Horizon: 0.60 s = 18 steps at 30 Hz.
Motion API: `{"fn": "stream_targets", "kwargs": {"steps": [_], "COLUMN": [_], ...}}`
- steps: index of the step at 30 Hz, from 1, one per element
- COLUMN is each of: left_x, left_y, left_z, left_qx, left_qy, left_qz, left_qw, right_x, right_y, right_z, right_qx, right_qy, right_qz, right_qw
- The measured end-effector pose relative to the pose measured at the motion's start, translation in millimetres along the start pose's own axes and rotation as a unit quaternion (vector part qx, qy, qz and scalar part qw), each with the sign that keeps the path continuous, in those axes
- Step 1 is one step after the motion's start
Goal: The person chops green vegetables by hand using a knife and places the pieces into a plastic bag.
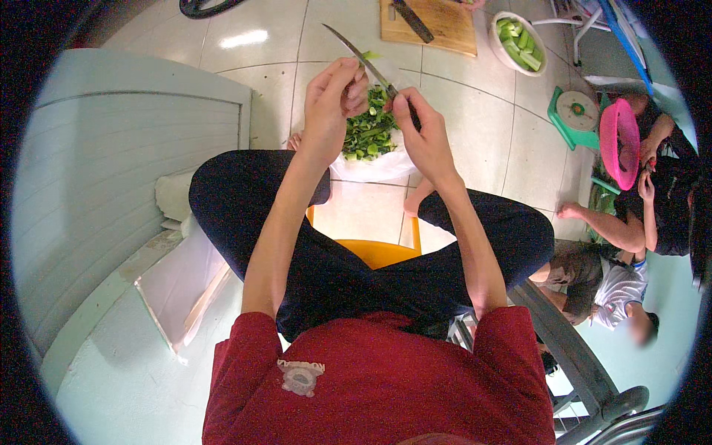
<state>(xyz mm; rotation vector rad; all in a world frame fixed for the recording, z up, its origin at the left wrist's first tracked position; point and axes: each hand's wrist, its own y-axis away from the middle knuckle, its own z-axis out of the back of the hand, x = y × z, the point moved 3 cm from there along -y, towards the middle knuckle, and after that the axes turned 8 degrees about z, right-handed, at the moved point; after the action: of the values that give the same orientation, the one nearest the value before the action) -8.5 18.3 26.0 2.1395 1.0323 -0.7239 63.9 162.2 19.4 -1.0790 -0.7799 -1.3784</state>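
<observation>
Closest to the camera is your red short-sleeved shirt (pixel 386 371), then your dark trousers (pixel 371 297), knees spread wide, with a yellow-orange stool (pixel 378 254) showing between your thighs. Both your forearms reach forward past your knees. Your right hand (pixel 424 141) grips the dark handle of a knife with a slim, curved metal blade (pixel 360 55); the blade slants up and away to the left, its tip passing beyond your left hand. Your left hand (pixel 334 100) has its fingers curled close beside the blade, and you cannot tell from this angle whether they pinch anything. A small green scrap (pixel 372 55) shows at the blade, just past those fingers. Below both hands, a heap of chopped dark and light green leaves and stems (pixel 369 133) lies on crumpled white plastic (pixel 378 169) on the pale tiled floor (pixel 475 126).

Farther out, a dark knife (pixel 412 20) rests on a rectangular wooden cutting board (pixel 452 33). To its right stands a round white bowl (pixel 500 58) of pale green cut pieces (pixel 517 43). Beyond, near a green scale (pixel 564 130), a co-worker in dark clothes (pixel 671 200) sits by a bright pink basket (pixel 620 144).
</observation>
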Motion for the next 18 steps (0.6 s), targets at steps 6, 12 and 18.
{"fn": "stream_targets", "kwargs": {"steps": [6, 12, 18], "left_x": [0, 3, 8], "left_y": [1, 0, -1], "left_z": [-1, -1, -1], "left_qx": [0.008, 0.016, 0.022], "left_qy": [-0.018, -0.036, -0.048], "left_qz": [0.004, 0.004, 0.021], "left_qw": [1.000, 0.999, 0.998], "right_x": [2, -10, -20], "right_y": [-1, 5, 9], "right_z": [0, -9, -14], "right_qx": [-0.007, -0.020, 0.006], "right_qy": [0.001, -0.005, -0.041], "right_qz": [0.007, -0.006, -0.027], "right_qw": [1.000, 1.000, 0.999]}}
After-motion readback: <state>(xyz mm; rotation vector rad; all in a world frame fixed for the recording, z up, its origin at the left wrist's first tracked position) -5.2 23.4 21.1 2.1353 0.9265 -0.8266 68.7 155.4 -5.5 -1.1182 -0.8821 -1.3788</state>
